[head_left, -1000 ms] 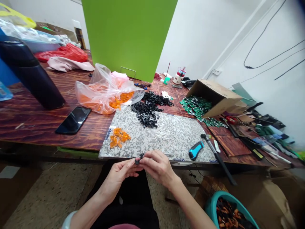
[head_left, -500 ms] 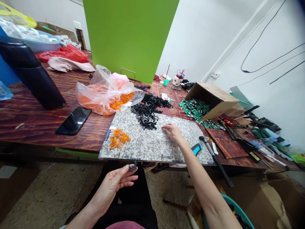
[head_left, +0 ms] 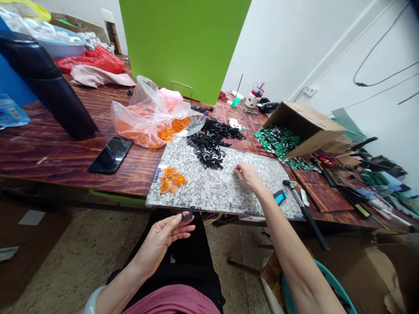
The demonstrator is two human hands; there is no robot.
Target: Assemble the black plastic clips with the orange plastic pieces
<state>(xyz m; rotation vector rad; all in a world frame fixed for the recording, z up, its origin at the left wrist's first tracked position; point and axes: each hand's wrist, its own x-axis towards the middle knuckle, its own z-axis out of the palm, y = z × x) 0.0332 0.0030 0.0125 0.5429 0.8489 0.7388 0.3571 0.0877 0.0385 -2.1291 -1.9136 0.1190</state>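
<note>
My left hand point(head_left: 166, 233) pinches a small black plastic part point(head_left: 187, 215) between thumb and fingers, just below the front edge of the speckled board point(head_left: 196, 192). Over the board, my right hand point(head_left: 249, 178) has its thumb and fingertips together at a scatter of thin, shiny pins point(head_left: 229, 175). Whatever those fingertips hold is too small to make out. Beyond them lies a heap of black plastic parts point(head_left: 209, 141). A small pile of orange plastic pieces point(head_left: 172, 179) rests at the board's left side.
Left of the board are a phone point(head_left: 111, 155), a dark flask point(head_left: 65, 100) and a plastic bag point(head_left: 140, 124) of orange pieces. A cardboard box point(head_left: 314, 126) spills green pieces point(head_left: 278, 141) at the back right. A hammer point(head_left: 307, 213) and a blue-handled tool point(head_left: 279, 197) lie near my right forearm.
The view has shifted, so everything sits further right and mostly higher. My right hand stays at the pins, its fingertips drawn closer together. My left hand keeps the black plastic part.
</note>
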